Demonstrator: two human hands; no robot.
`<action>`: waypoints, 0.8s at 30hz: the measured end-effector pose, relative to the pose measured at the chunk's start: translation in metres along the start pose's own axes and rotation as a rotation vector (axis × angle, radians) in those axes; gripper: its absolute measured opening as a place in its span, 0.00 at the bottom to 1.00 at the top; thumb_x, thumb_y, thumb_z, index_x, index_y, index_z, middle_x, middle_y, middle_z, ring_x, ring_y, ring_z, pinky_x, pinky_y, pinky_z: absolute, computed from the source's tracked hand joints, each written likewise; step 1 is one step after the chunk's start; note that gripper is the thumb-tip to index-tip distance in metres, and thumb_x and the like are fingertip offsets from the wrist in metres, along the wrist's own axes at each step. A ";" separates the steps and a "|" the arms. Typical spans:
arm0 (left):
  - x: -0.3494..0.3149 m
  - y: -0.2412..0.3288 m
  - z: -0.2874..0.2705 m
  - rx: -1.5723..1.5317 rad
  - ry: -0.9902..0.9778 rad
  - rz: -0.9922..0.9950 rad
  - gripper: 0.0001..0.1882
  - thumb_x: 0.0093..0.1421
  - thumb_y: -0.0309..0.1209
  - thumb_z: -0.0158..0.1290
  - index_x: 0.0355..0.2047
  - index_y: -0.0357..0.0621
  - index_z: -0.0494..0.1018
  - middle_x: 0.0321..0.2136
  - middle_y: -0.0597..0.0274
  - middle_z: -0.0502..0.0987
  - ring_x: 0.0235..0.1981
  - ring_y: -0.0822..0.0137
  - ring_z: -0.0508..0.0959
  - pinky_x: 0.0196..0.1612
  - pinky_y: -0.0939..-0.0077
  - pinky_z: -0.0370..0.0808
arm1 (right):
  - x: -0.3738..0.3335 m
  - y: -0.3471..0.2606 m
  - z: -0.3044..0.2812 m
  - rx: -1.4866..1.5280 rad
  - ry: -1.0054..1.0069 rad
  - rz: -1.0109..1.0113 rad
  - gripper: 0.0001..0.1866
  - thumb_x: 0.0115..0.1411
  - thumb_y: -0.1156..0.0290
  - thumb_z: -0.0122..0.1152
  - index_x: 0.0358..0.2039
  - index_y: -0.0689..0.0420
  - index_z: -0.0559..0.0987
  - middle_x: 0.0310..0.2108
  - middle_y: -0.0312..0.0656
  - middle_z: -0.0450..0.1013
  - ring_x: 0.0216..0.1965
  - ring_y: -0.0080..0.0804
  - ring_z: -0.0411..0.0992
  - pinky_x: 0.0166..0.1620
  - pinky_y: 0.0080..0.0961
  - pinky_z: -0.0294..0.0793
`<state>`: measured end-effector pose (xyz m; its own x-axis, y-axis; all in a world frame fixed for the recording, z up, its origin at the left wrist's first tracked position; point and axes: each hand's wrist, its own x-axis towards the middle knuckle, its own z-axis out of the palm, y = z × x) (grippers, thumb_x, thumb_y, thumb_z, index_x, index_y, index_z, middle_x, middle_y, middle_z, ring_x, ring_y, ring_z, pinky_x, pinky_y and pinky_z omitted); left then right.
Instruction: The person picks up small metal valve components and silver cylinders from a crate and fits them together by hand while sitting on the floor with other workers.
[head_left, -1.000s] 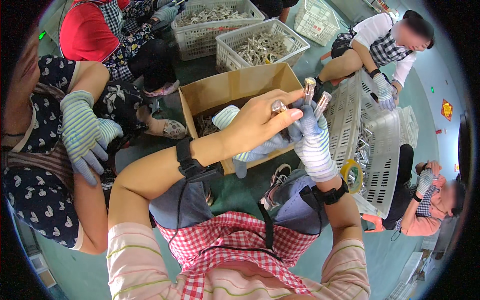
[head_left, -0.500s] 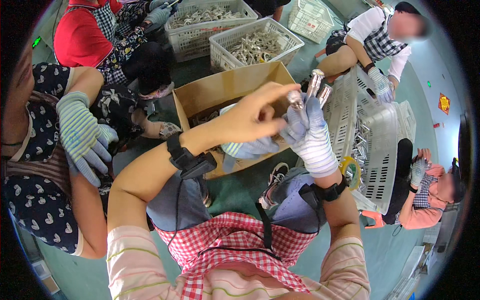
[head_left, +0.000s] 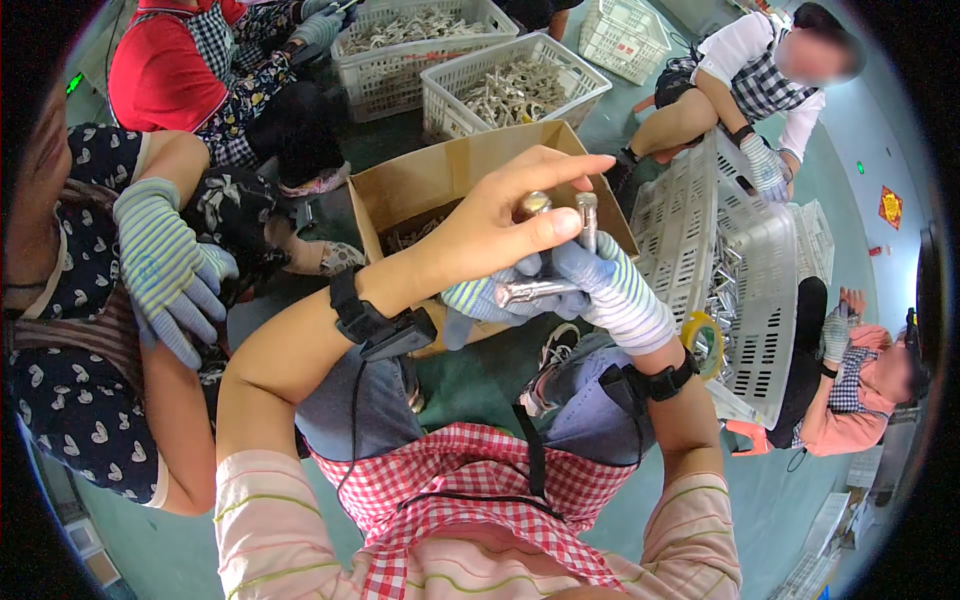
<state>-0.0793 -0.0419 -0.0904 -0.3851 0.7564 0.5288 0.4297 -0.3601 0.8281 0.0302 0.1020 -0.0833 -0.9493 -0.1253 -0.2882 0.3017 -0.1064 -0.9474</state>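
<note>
My right hand [head_left: 610, 285], in a striped grey-blue glove, is closed around a few shiny metal bolts [head_left: 588, 222]. One stands upright, another lies crosswise, and a third shows only its round end. My left hand [head_left: 510, 215] is bare, its fingers and thumb stretched apart. It hovers over the bolts, the thumb overlapping them in view; I cannot tell whether it touches them. Under my left hand, a striped glove [head_left: 465, 298] is partly hidden by the near edge of a cardboard carton [head_left: 450, 175].
White crates of metal parts [head_left: 480, 120] stand beyond the carton. At right is a tilted white crate [head_left: 755, 345] of shiny pieces, a yellow tape roll [head_left: 703, 345] at its side. A co-worker's gloved hands [head_left: 170, 255] are close on my left. Other people sit around.
The right hand has come down and left, its bolts turning from a bunched upright hold to a spread one. The left hand has stayed close, its thumb moving in front of them.
</note>
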 end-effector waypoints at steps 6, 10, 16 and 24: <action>-0.002 0.003 0.010 -0.116 -0.003 -0.054 0.23 0.61 0.44 0.40 0.47 0.39 0.70 0.41 0.59 0.67 0.44 0.69 0.66 0.48 0.75 0.61 | 0.003 0.010 0.002 0.080 -0.002 -0.035 0.33 0.49 0.48 0.61 0.49 0.54 0.65 0.33 0.30 0.68 0.30 0.17 0.68 0.28 0.11 0.66; -0.004 0.000 0.012 -0.176 -0.004 -0.085 0.24 0.62 0.46 0.39 0.48 0.39 0.70 0.42 0.60 0.67 0.44 0.69 0.66 0.49 0.76 0.60 | 0.004 0.014 -0.003 0.018 0.002 -0.048 0.17 0.56 0.54 0.56 0.39 0.52 0.72 0.28 0.28 0.69 0.25 0.13 0.65 0.25 0.11 0.62; -0.004 -0.005 0.015 -0.110 0.023 -0.067 0.27 0.62 0.46 0.38 0.55 0.40 0.61 0.43 0.60 0.66 0.47 0.68 0.65 0.51 0.75 0.59 | 0.004 0.017 0.001 0.064 0.089 -0.133 0.17 0.57 0.58 0.55 0.42 0.54 0.73 0.31 0.28 0.70 0.30 0.14 0.68 0.31 0.12 0.67; -0.003 -0.009 0.009 -0.098 -0.100 -0.076 0.26 0.62 0.46 0.39 0.55 0.41 0.62 0.47 0.57 0.65 0.49 0.65 0.64 0.53 0.72 0.58 | -0.004 0.003 0.004 -0.100 0.162 -0.088 0.17 0.57 0.59 0.55 0.44 0.55 0.73 0.34 0.30 0.71 0.33 0.14 0.68 0.34 0.12 0.67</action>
<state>-0.0748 -0.0356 -0.1010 -0.3279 0.8326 0.4465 0.3191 -0.3472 0.8818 0.0355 0.0979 -0.0845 -0.9758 0.0416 -0.2148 0.2146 -0.0100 -0.9766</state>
